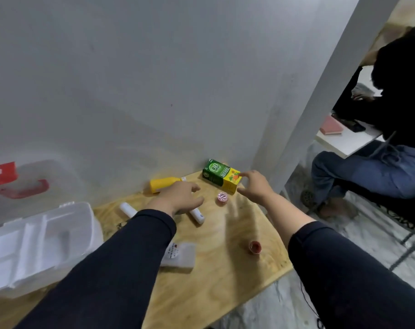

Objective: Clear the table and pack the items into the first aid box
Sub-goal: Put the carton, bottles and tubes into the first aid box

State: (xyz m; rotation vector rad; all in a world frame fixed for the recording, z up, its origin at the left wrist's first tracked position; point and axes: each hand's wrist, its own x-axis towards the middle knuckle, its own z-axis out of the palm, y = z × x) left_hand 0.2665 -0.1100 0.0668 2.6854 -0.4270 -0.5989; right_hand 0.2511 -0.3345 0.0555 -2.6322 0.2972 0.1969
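A green and yellow carton [219, 175] lies at the far right corner of the wooden table [225, 276]. My right hand [255, 185] is spread open right next to its near end, fingertips at the box. My left hand [180, 198] hovers open over a white tube [197, 214], just in front of a yellow bottle [160, 184] lying on its side. A second white tube [127, 208] lies further left. A small pink-lidded jar [222, 197], a small red jar [255, 246] and a white packet [181, 255] also lie on the table. The white first aid box [35, 238] stands open at the left.
The box's clear lid with a red cross [1, 173] and red handle leans against the grey wall. A grey pillar [308, 103] stands just right of the table. Beyond it another person [379, 143] sits at a white desk.
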